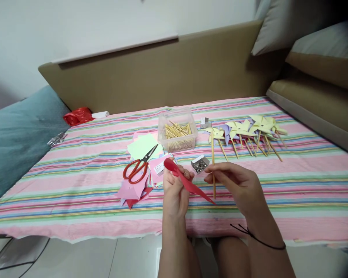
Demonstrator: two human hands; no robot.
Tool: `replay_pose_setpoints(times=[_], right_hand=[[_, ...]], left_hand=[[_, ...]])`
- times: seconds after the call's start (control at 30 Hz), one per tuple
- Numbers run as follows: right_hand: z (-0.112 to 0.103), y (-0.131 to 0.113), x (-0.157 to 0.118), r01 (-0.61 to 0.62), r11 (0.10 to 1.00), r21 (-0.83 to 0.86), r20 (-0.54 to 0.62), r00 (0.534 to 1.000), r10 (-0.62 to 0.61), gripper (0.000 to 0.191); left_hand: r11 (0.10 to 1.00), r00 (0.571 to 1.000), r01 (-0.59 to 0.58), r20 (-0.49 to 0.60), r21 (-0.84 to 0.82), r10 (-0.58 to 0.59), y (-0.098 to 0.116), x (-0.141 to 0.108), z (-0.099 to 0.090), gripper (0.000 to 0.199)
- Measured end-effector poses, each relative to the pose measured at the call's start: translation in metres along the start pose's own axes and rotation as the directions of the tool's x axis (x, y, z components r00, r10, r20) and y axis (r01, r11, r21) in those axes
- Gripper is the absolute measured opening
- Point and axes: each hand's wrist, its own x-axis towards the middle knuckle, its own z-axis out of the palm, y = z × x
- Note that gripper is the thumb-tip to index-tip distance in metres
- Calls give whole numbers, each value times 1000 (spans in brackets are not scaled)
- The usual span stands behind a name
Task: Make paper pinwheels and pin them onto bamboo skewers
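My left hand (175, 185) holds a red paper piece (188, 183), seen nearly edge-on, its pointed end reaching down to the right. Between the fingertips of my right hand (234, 181) is an upright wooden stick (212, 154). A small open box of metal fasteners (200, 163) lies just beyond and between my hands. Red-handled scissors (140, 166) rest on coloured paper sheets (143, 146) to the left. Below them are cut pink and red paper pieces (133, 190). A clear plastic box (177, 131) holds many wooden sticks.
Several finished pinwheels (240, 129) lie at the right on the striped cloth (84, 185). Behind them sits a small grey box (205, 122). A red plastic bag (79, 116) is at the back left, near a blue cushion (23, 135). Pillows (327, 54) are at the right.
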Motion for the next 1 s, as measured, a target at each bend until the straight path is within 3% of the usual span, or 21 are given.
replay_pose_setpoints(times=[0.17,0.3,0.4,0.7,1.0], right_hand=[[-1,2,0,-58,992,-110,97,993,69,30],[2,2,1,7,939,-345,95,995,28,17],[4,3,2,55,910,-412,90,996,-20,12],[7,-1,3,189,879,-437,129,981,-147,16],[14,-12,3,196,906,-375,119,979,-162,14]], left_hand=[[1000,1000,-17,16,26,17,1,-2,0,53],[999,1000,-26,11,47,25,1,-2,-1,58],[997,999,-46,-2,69,46,1,-1,-1,59],[995,998,-63,-17,83,64,2,-1,1,57],[994,995,-102,14,43,101,4,-4,5,50]])
